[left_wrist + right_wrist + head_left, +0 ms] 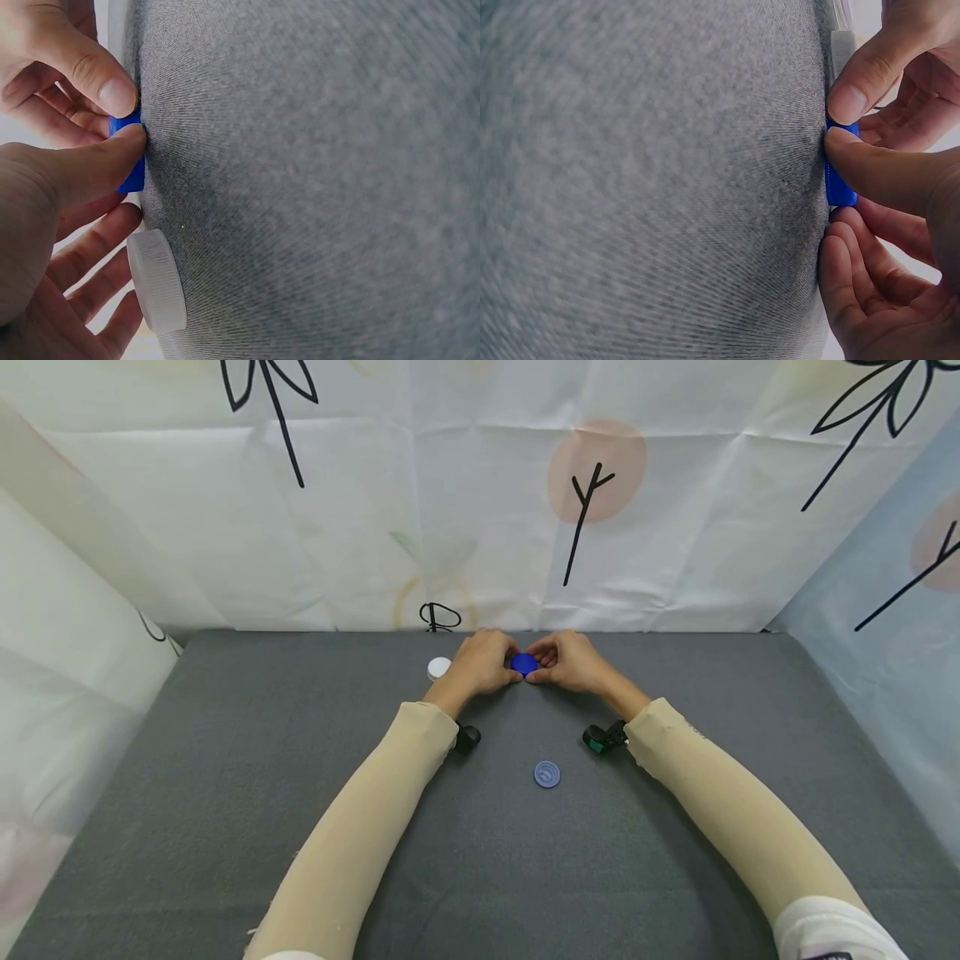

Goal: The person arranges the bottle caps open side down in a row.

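A round blue cap (pixel 524 663) sits on the grey cloth near the back edge of the table. My left hand (pixel 482 662) pinches it from the left, and my right hand (pixel 572 663) pinches it from the right. In the left wrist view both thumbs lie side by side against the near wall of the blue cap (pixel 133 161), with fingers behind it. Just left of my left hand is a white ribbed cap (pixel 157 281), partly hidden by that hand in the head view. The right wrist view shows the blue cap (pixel 842 184) low against the cloth between both hands.
A pale blue disc (pixel 547 774) with raised rings lies on the grey cloth (pixel 480 868), nearer to me than the hands. Right behind the table hangs a white printed curtain (pixel 487 510). More curtain encloses the left and right sides.
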Action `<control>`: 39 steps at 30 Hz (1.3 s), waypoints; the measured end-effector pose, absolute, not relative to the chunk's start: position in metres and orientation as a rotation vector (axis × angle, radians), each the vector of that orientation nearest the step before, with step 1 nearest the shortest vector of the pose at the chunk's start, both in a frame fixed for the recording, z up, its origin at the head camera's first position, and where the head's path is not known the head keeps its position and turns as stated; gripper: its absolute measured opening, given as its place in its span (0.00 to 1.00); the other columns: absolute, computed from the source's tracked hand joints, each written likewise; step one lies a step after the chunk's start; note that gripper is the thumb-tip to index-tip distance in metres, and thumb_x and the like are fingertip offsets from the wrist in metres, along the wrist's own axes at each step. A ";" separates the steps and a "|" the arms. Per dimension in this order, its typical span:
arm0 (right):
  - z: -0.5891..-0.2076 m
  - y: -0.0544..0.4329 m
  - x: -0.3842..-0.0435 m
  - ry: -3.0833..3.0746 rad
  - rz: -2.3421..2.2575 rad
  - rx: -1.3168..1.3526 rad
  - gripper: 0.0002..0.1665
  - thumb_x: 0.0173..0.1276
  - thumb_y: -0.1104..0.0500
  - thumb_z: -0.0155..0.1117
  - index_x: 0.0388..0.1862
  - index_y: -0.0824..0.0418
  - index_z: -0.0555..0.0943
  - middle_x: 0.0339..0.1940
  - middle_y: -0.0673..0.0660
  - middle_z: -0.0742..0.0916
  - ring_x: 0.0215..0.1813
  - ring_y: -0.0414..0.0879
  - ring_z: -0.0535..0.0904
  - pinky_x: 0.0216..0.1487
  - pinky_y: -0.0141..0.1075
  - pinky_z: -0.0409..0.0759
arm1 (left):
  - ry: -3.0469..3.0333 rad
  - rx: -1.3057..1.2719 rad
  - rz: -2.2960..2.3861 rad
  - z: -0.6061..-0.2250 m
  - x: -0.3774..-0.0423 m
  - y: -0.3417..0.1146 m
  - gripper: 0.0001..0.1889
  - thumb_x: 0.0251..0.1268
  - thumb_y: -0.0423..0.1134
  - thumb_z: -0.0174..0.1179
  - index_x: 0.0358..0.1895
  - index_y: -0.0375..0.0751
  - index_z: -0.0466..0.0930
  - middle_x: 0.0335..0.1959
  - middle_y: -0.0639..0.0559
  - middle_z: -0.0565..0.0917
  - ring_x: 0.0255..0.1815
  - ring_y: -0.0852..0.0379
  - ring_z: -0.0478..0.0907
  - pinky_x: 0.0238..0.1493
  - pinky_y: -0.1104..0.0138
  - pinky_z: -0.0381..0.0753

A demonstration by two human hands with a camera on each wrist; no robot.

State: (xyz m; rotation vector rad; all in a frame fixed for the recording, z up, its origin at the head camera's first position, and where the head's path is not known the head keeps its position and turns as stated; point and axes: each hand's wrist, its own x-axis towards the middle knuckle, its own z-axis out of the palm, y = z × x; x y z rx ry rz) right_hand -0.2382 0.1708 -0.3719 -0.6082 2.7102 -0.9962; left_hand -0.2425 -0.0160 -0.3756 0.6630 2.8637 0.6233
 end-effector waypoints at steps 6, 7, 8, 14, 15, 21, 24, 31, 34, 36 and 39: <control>-0.374 0.173 -0.237 2.710 -1.021 -0.607 0.25 0.62 0.64 0.78 0.55 0.73 0.83 0.44 0.65 0.88 0.47 0.57 0.84 0.51 0.47 0.82 | 2.888 0.667 0.620 -0.375 -0.239 -0.019 0.23 0.62 0.48 0.73 0.57 0.42 0.85 0.53 0.49 0.84 0.58 0.48 0.74 0.62 0.53 0.71; -0.374 0.174 -0.236 2.712 -1.031 -0.612 0.25 0.61 0.63 0.78 0.55 0.73 0.83 0.44 0.66 0.88 0.47 0.57 0.84 0.51 0.47 0.82 | 2.894 0.668 0.625 -0.375 -0.238 -0.020 0.24 0.62 0.48 0.73 0.59 0.42 0.84 0.54 0.49 0.83 0.58 0.48 0.74 0.62 0.53 0.70; -0.375 0.175 -0.235 2.714 -1.040 -0.619 0.26 0.61 0.63 0.78 0.55 0.74 0.83 0.44 0.66 0.87 0.48 0.57 0.84 0.51 0.47 0.82 | 2.899 0.672 0.636 -0.375 -0.237 -0.022 0.25 0.62 0.49 0.73 0.59 0.42 0.83 0.55 0.49 0.83 0.58 0.48 0.74 0.62 0.53 0.70; -0.376 0.183 -0.224 2.730 -1.142 -0.644 0.27 0.61 0.63 0.79 0.56 0.74 0.82 0.46 0.67 0.86 0.47 0.58 0.84 0.51 0.49 0.82 | 2.927 0.725 0.773 -0.374 -0.227 -0.036 0.27 0.63 0.48 0.73 0.61 0.38 0.82 0.55 0.46 0.83 0.60 0.46 0.74 0.63 0.52 0.70; -0.376 0.185 -0.221 2.727 -1.166 -0.652 0.27 0.61 0.64 0.78 0.57 0.74 0.82 0.46 0.67 0.86 0.47 0.58 0.84 0.51 0.49 0.82 | 2.931 0.731 0.801 -0.374 -0.224 -0.039 0.27 0.63 0.48 0.73 0.61 0.38 0.82 0.55 0.46 0.82 0.61 0.46 0.74 0.64 0.51 0.69; -0.374 0.195 -0.198 2.666 -1.291 -0.747 0.25 0.62 0.66 0.76 0.57 0.73 0.81 0.48 0.68 0.86 0.47 0.59 0.83 0.50 0.50 0.83 | 2.921 0.798 0.940 -0.368 -0.200 -0.046 0.24 0.62 0.43 0.74 0.58 0.35 0.83 0.54 0.44 0.83 0.60 0.44 0.75 0.63 0.52 0.70; -0.375 0.199 -0.187 2.639 -1.318 -0.794 0.24 0.63 0.66 0.76 0.57 0.72 0.82 0.48 0.67 0.86 0.47 0.58 0.84 0.49 0.49 0.83 | 2.876 0.865 1.000 -0.368 -0.186 -0.045 0.23 0.61 0.42 0.75 0.56 0.34 0.84 0.50 0.43 0.84 0.54 0.45 0.76 0.58 0.55 0.74; -0.382 0.209 -0.160 2.587 -1.369 -0.827 0.21 0.65 0.65 0.74 0.56 0.69 0.83 0.46 0.62 0.87 0.45 0.49 0.83 0.45 0.40 0.82 | 2.702 0.916 1.172 -0.375 -0.151 -0.039 0.22 0.59 0.40 0.76 0.54 0.33 0.84 0.48 0.45 0.86 0.52 0.49 0.80 0.55 0.57 0.78; -0.385 0.213 -0.148 2.577 -1.383 -0.833 0.21 0.65 0.66 0.74 0.56 0.69 0.83 0.45 0.60 0.87 0.44 0.47 0.82 0.42 0.36 0.81 | 2.607 0.897 1.218 -0.380 -0.138 -0.036 0.22 0.60 0.41 0.75 0.54 0.35 0.85 0.48 0.46 0.86 0.51 0.51 0.81 0.54 0.60 0.78; -0.388 0.216 -0.142 2.565 -1.390 -0.833 0.20 0.65 0.66 0.74 0.56 0.68 0.83 0.45 0.59 0.87 0.43 0.45 0.82 0.41 0.36 0.81 | 2.541 0.879 1.259 -0.383 -0.132 -0.035 0.22 0.60 0.41 0.75 0.55 0.36 0.85 0.48 0.47 0.86 0.50 0.53 0.81 0.53 0.62 0.79; -0.392 0.219 -0.134 2.552 -1.384 -0.839 0.21 0.64 0.66 0.75 0.56 0.68 0.84 0.45 0.58 0.87 0.43 0.45 0.81 0.41 0.35 0.81 | 2.460 0.859 1.322 -0.388 -0.126 -0.035 0.21 0.60 0.42 0.75 0.54 0.37 0.85 0.47 0.48 0.86 0.47 0.55 0.82 0.50 0.65 0.79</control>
